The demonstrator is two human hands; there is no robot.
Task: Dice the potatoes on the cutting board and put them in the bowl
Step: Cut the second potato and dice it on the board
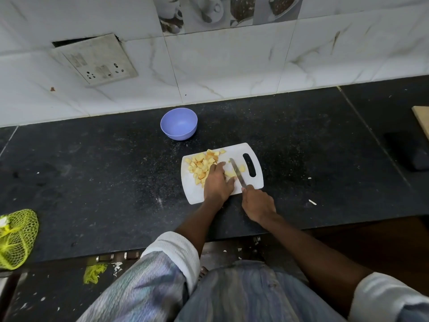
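Note:
A white cutting board [236,148] lies on the black counter. A heap of yellow potato cubes [201,164] covers its left part. My left hand [217,182] presses down on a potato piece [230,174] in the middle of the board. My right hand [257,204] grips the handle of a knife [237,171], whose blade crosses that piece. One more piece [242,168] lies right of the blade. The purple bowl [178,123] stands behind the board on the left, with nothing in it.
A yellow net bag [17,238] lies at the counter's front left edge. A wooden board corner [421,122] and a dark object [415,154] are at the far right. The tiled wall with a switch plate [97,59] rises behind the counter.

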